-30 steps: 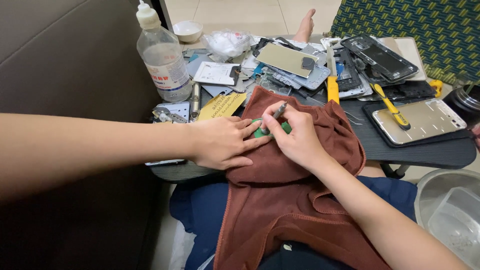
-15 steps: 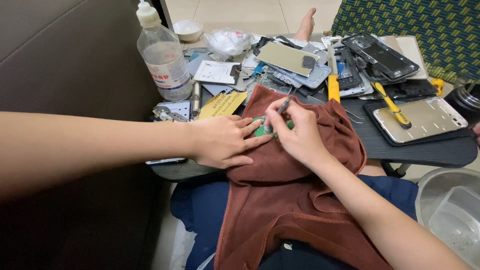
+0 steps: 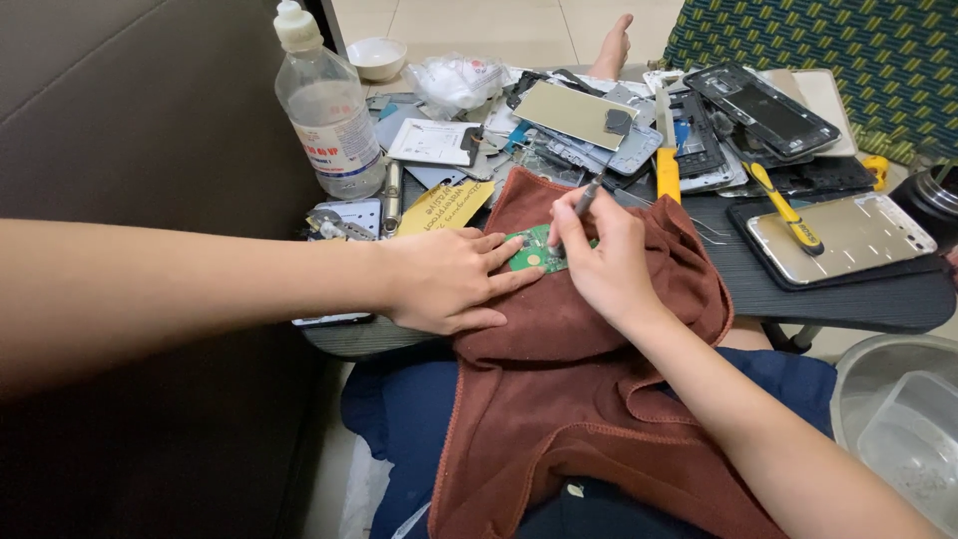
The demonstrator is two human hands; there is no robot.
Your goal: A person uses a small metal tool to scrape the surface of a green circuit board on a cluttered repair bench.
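Little has shifted since the earlier frames: my right hand (image 3: 609,265) has tilted its slim grey tool (image 3: 579,205) slightly, tip still down on the small green circuit board (image 3: 534,255). That board lies on the brown cloth (image 3: 589,399) draped over the near edge of the dark table (image 3: 848,294). My left hand (image 3: 444,284) lies flat and open, fingertips pressing the board's left edge, gripping nothing. My right hand's fingers are closed pen-style around the tool. I judge the board work is continuing, not finished. Behind, a clear plastic bottle (image 3: 324,110) stands among dismantled phone parts (image 3: 699,130) and a yellow-handled screwdriver (image 3: 783,208).
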